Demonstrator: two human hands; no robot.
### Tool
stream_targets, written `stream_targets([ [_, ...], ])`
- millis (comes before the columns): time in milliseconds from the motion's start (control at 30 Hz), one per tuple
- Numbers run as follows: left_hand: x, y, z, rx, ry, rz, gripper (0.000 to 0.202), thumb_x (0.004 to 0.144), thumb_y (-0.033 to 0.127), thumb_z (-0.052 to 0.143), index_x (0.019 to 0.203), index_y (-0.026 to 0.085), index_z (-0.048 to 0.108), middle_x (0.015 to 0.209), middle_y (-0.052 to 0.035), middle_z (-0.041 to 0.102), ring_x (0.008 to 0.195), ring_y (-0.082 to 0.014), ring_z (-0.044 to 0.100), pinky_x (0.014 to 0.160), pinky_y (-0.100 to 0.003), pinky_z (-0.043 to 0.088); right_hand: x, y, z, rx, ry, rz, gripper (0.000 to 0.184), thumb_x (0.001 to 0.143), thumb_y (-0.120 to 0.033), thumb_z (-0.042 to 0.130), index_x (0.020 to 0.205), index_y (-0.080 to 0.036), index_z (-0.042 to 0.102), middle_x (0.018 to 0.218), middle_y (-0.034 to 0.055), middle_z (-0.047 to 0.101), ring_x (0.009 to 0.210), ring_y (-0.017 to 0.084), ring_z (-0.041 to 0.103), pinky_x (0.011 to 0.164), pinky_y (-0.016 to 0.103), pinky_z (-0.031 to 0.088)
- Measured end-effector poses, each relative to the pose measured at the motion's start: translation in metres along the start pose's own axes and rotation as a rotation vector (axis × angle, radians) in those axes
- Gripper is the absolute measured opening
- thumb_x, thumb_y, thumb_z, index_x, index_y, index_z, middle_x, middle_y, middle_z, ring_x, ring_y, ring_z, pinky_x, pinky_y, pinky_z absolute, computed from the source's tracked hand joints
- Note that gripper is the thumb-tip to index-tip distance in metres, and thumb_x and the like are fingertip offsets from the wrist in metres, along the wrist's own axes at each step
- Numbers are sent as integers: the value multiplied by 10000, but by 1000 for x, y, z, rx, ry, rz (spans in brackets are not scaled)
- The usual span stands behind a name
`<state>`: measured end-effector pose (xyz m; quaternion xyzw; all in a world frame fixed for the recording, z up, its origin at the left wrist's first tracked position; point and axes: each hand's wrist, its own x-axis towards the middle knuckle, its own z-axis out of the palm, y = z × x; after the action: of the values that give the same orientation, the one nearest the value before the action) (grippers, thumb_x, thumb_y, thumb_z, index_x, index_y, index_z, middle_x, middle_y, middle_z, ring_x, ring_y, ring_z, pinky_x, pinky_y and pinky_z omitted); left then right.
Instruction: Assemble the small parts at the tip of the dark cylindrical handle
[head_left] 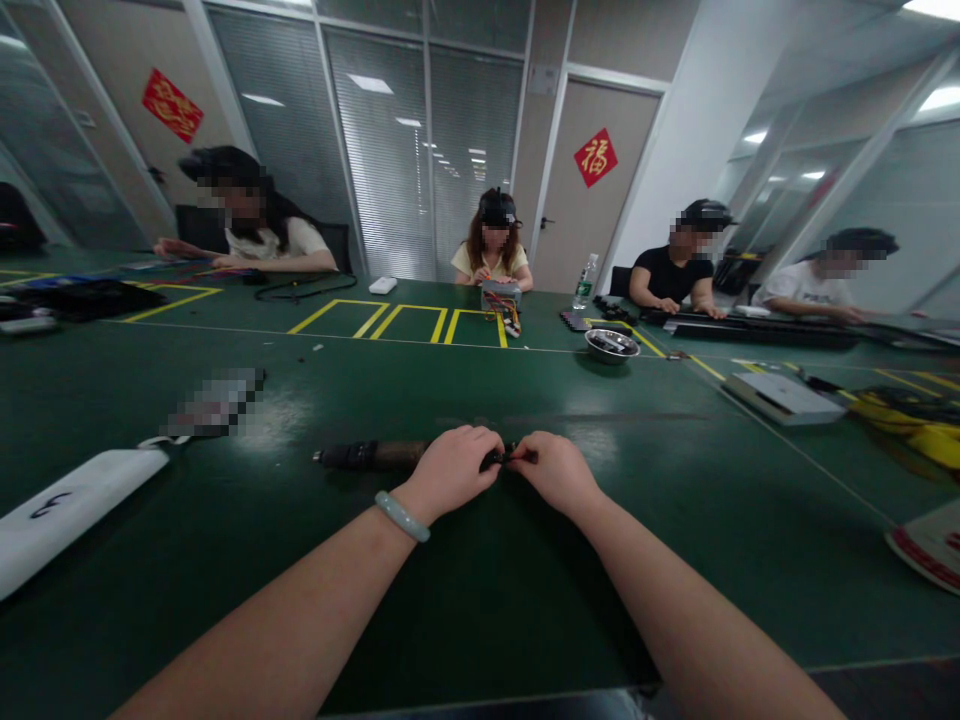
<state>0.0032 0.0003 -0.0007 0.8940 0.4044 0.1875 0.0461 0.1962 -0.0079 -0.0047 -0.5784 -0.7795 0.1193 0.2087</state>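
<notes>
A dark electric screwdriver lies across the green table with its metal tip to the left. My left hand, a pale green bangle on its wrist, is closed around the tool's right-hand end. Beside it, my right hand pinches a small dark piece at that same end. The fingertips of both hands almost meet there. Whether the pinched piece is a plug or part of the tool I cannot make out, since the fingers cover most of it.
On the left lie a white power bank and a blurred-out card-like object. A metal bowl and water bottle stand further back. To the right are a white box and yellow cables. Several people work across the table.
</notes>
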Motion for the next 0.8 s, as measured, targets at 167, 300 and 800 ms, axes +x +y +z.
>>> stream_targets([
  [167,1,0,2,30,-9,7,154,892,311,522,973,231,626,1023,-26,604,946,-196,550,844,-340,422,0,-4,0,39,-51,51,97,778,-308,653,814,-237,709,862,-1,678,781,147,605,653,231,410],
  [300,1,0,2,41,-8,15,154,900,302,514,964,232,635,1015,-28,601,936,-199,547,831,-341,420,-1,-3,2,80,-66,81,91,762,-316,667,788,-237,705,810,-12,684,725,140,601,628,229,402],
  [800,2,0,-1,41,-7,-5,118,874,317,580,931,249,656,968,-11,615,908,-189,557,814,-329,420,-34,-26,-73,167,340,-33,279,894,-353,525,1129,-251,636,1070,53,660,935,184,608,806,293,474],
])
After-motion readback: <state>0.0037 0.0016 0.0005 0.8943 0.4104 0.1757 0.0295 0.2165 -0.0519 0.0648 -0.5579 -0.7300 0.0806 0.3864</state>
